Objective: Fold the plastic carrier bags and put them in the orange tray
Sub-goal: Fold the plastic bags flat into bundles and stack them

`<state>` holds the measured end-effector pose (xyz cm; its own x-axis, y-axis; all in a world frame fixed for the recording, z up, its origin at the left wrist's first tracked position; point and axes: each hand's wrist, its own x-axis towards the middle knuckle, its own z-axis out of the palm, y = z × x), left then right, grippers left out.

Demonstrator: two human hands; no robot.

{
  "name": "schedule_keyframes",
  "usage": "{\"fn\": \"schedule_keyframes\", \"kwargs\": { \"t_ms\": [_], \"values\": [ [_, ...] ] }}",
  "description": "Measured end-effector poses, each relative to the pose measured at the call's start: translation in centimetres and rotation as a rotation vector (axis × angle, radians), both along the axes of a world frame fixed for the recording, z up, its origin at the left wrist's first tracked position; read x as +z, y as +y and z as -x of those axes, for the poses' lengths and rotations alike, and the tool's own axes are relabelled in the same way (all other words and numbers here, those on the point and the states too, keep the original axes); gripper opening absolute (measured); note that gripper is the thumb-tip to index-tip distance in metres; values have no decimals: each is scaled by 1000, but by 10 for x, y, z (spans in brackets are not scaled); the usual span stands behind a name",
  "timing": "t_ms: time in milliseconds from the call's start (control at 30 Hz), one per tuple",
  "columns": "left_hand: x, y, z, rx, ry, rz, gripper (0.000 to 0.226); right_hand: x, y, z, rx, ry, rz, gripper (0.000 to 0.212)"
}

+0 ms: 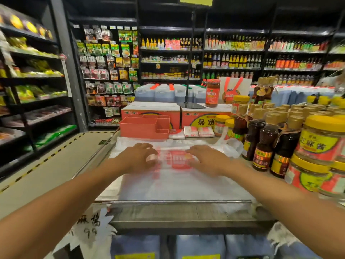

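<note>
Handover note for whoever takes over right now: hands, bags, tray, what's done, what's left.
Left hand: open, fingers spread, pressing on the bag.
Right hand: open, also pressing on the bag.
Bag: spread flat in front of the tray, not yet folded.
Tray: no bag shows inside it.
Two folded packets, likely bags, lie just right of the tray, outside it.
Left: fold this bag and put it in the tray, and probably the packets too.
</note>
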<state>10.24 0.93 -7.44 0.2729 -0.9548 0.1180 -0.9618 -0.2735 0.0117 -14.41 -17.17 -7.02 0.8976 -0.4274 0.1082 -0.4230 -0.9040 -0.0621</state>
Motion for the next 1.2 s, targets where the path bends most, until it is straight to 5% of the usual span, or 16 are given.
{"fn": "schedule_keyframes", "kwargs": {
  "t_ms": [133,367,500,633,800,933,1200],
  "values": [
    [-13,28,14,-62,143,-115,78,-9,33,23,30,171,-237,76],
    [-27,43,20,-99,207,-248,126,-15,53,38,29,244,-228,82],
    [-16,47,12,-239,200,-5,93,-7,55,41,133,102,-166,87],
    [-6,59,14,-355,244,8,34,-15,47,43,167,-23,-170,54],
    [-10,68,21,-288,199,-48,61,-12,52,43,153,-71,-52,47],
    [-5,68,19,-275,207,-3,31,-3,56,42,141,-19,35,46],
    [28,68,4,-165,85,87,14,29,44,32,68,-101,-11,28]
  ]
}}
